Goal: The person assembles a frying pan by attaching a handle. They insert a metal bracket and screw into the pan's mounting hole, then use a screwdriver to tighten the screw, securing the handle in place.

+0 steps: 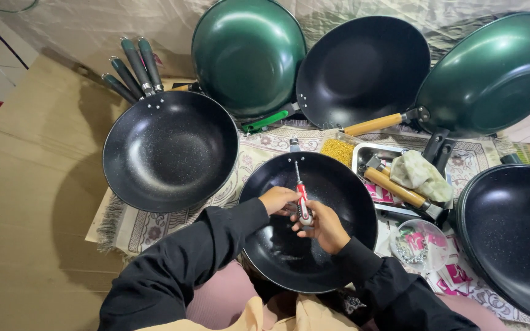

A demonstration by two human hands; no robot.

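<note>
A small red-and-white plastic screwdriver point(302, 199) was clamped by the fingers of the right hand point(324, 225) and left hand point(277, 200), inside a round shiny black metal pan point(338, 184). Wooden handles point(395, 187) were kept in a steel tray point(363, 154).

Flattened brown cardboard point(26, 202) is covering the floor and carrying everything here. A patterned cream rug point(154, 224) with a fringed edge is lying on it, spreading beneath most of the cookware. A black speckled pan point(170, 150) is sitting on the rug's left part, its rim overhanging the cardboard. A metal tray point(363, 156) is resting on the rug toward the right, and just below it a small clear bowl point(418, 245) is sitting among scattered pink and white packets point(452, 276). Another black pan point(513, 236) is lying at the rug's right end.
</note>
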